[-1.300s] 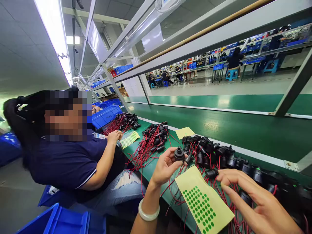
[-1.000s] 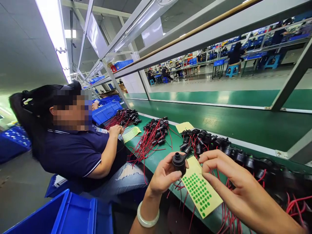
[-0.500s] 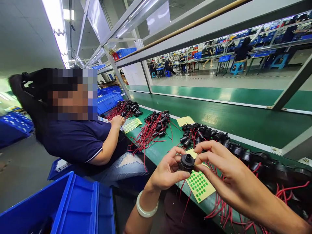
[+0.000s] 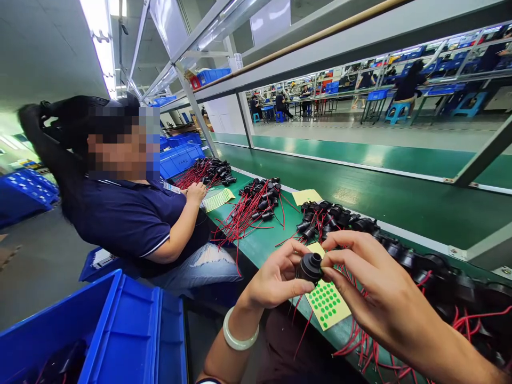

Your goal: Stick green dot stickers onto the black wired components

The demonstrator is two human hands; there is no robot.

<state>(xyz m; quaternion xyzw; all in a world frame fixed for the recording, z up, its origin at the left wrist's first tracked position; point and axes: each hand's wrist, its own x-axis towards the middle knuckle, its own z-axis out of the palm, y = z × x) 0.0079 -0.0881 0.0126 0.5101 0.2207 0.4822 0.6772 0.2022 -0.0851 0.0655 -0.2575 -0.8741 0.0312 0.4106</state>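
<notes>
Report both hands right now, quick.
Left hand: closed around a black cylindrical part, fingers and thumb gripping its body.
Right hand: fingertips pinched at the part's side; whether they grip anything else cannot be told.

I use the metal rack [image 4: 360,42] as my landmark. Left of it, I see a co-worker [image 4: 124,213] in a navy shirt and ripped jeans, with a ceiling strip light [image 4: 98,32] higher up. A small blue bin [image 4: 214,76] rests on the rack. Beyond it, I make out a person [image 4: 410,82] on a light-blue stool [image 4: 398,113]; well below it, at lower left, I have a large blue crate [image 4: 128,330].
</notes>
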